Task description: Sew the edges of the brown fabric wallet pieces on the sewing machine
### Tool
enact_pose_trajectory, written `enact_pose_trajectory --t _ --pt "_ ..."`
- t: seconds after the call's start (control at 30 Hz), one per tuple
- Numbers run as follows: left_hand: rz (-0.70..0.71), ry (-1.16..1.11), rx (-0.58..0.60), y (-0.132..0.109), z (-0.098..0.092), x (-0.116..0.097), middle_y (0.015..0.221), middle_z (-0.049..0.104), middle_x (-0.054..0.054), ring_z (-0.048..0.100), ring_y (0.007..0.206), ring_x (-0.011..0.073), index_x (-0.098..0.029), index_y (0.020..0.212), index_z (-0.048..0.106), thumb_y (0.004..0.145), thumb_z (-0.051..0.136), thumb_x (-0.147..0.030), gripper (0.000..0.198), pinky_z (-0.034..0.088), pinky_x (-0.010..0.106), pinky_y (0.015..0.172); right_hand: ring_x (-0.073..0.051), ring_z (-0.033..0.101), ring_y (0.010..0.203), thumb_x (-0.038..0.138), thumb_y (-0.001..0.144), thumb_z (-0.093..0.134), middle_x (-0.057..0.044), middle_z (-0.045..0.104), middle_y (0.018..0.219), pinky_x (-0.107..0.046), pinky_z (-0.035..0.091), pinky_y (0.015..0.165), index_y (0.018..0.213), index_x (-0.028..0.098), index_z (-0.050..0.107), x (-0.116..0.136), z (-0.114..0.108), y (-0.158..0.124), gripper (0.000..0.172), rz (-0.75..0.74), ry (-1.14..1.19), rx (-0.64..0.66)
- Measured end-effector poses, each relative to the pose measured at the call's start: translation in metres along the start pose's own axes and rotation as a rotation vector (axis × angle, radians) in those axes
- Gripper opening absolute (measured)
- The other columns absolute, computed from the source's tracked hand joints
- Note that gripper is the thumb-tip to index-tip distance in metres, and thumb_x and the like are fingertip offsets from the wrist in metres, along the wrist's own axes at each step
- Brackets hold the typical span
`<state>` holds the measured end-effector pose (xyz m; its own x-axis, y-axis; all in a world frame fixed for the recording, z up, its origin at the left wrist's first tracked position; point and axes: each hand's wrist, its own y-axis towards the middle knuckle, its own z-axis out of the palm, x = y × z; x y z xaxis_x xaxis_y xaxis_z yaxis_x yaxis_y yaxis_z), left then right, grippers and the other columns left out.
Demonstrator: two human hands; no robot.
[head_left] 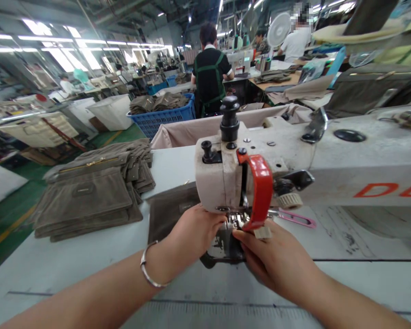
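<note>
A white sewing machine head (pixel 212 178) with a red guard (pixel 262 189) stands over the work. A flat olive-brown fabric piece (pixel 169 210) with a small label lies to the left of and beneath it. My left hand (pixel 195 230), with a silver bangle on its wrist, rests over the near edge of this fabric, its fingers curled and pinched close to the needle and presser foot (pixel 235 220). At the right side of the foot is my right hand (pixel 274 251), its fingers closed together. What lies between its fingertips is hidden.
Stacked olive-brown fabric pouches (pixel 89 192) lie on the white table (pixel 109 265) at left. Pink snips (pixel 297 218) lie behind my right hand. Beyond are a cloth-lined bin (pixel 185 133), a blue crate (pixel 164 118) and a person (pixel 210 73) facing away.
</note>
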<state>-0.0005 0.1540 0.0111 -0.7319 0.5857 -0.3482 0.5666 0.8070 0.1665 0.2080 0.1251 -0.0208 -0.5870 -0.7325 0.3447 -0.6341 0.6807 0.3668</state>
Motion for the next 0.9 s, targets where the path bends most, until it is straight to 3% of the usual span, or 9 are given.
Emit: enact_pose_trajectory --t 0.1,0.2,0.43,0.53,0.6,0.67,0.73,0.8,0.9 --pt "-0.065 -0.046 0.159 -0.010 -0.017 -0.025 0.109 0.069 0.003 0.062 0.105 0.0201 -0.020 0.101 0.067 0.084 0.059 -0.009 0.022 0.048 0.035 0.098 -0.028 0.052 0.096 0.012 0.083 0.049 -0.012 0.060 0.107 -0.045 0.048 0.080 0.120 0.017 0.057 -0.002 -0.001 -0.002 0.038 -0.034 0.035 0.013" --pt "-0.083 -0.022 0.229 -0.022 -0.022 -0.042 0.117 0.067 0.005 0.061 0.109 0.0208 -0.018 0.110 0.064 0.084 0.059 -0.011 0.027 0.045 0.037 0.101 -0.029 0.052 0.101 0.011 0.082 0.049 -0.011 0.060 0.109 -0.048 0.047 0.083 0.124 0.020 0.055 -0.003 -0.002 -0.003 0.043 -0.053 0.029 0.054" --pt "0.002 0.067 0.024 -0.033 0.009 -0.049 0.117 0.065 0.008 0.058 0.112 0.0235 -0.016 0.110 0.062 0.087 0.052 -0.012 0.025 0.046 0.042 0.099 -0.027 0.054 0.100 0.009 0.081 0.050 -0.011 0.062 0.105 -0.045 0.048 0.084 0.113 0.016 0.061 0.001 -0.003 -0.005 0.035 -0.024 0.036 0.027" --pt "0.047 0.073 -0.027 -0.045 0.011 -0.045 0.122 0.061 0.008 0.054 0.117 0.0228 -0.019 0.118 0.057 0.088 0.048 -0.011 0.032 0.045 0.041 0.100 -0.027 0.054 0.100 0.009 0.082 0.050 -0.011 0.062 0.103 -0.045 0.048 0.084 0.114 0.017 0.060 0.001 -0.005 -0.005 0.035 -0.020 0.022 0.006" --pt "-0.076 0.103 -0.082 -0.062 0.006 -0.037 0.127 0.057 0.008 0.051 0.119 0.0238 -0.021 0.124 0.053 0.089 0.051 -0.018 0.035 0.046 0.043 0.099 -0.026 0.054 0.099 0.011 0.085 0.049 -0.010 0.062 0.102 -0.045 0.048 0.084 0.114 0.017 0.061 0.002 -0.007 -0.004 0.032 -0.003 0.039 -0.003" --pt "-0.320 0.191 -0.203 -0.084 0.000 -0.025 0.128 0.053 0.009 0.048 0.119 0.0300 -0.022 0.125 0.051 0.086 0.059 -0.032 0.042 0.043 0.053 0.098 -0.026 0.054 0.096 0.018 0.090 0.048 -0.010 0.062 0.097 -0.045 0.048 0.083 0.110 0.017 0.063 0.007 -0.009 -0.004 0.024 0.032 0.064 -0.002" --pt "-0.524 0.220 -0.291 -0.104 -0.002 -0.014 0.118 0.055 0.012 0.050 0.111 0.0358 -0.020 0.113 0.057 0.076 0.067 -0.046 0.046 0.041 0.062 0.093 -0.027 0.054 0.093 0.026 0.092 0.051 -0.009 0.061 0.092 -0.047 0.048 0.081 0.103 0.018 0.065 0.015 -0.010 -0.005 0.020 0.091 0.092 0.021" --pt "-0.632 0.072 -0.282 -0.113 -0.001 -0.008 0.104 0.058 0.010 0.055 0.100 0.0345 -0.019 0.096 0.059 0.069 0.072 -0.046 0.041 0.044 0.060 0.088 -0.027 0.054 0.092 0.027 0.090 0.054 -0.008 0.059 0.094 -0.047 0.047 0.081 0.099 0.020 0.065 0.027 -0.009 -0.006 0.015 0.204 0.196 0.036" --pt "-0.729 -0.480 -0.286 -0.108 0.001 -0.010 0.093 0.062 0.006 0.063 0.087 0.0272 -0.020 0.093 0.048 0.074 0.068 -0.037 0.033 0.052 0.048 0.080 -0.019 0.057 0.079 0.024 0.087 0.056 -0.006 0.058 0.097 -0.033 0.051 0.066 0.107 0.022 0.056 0.047 -0.005 -0.005 0.020 0.528 0.665 0.003"
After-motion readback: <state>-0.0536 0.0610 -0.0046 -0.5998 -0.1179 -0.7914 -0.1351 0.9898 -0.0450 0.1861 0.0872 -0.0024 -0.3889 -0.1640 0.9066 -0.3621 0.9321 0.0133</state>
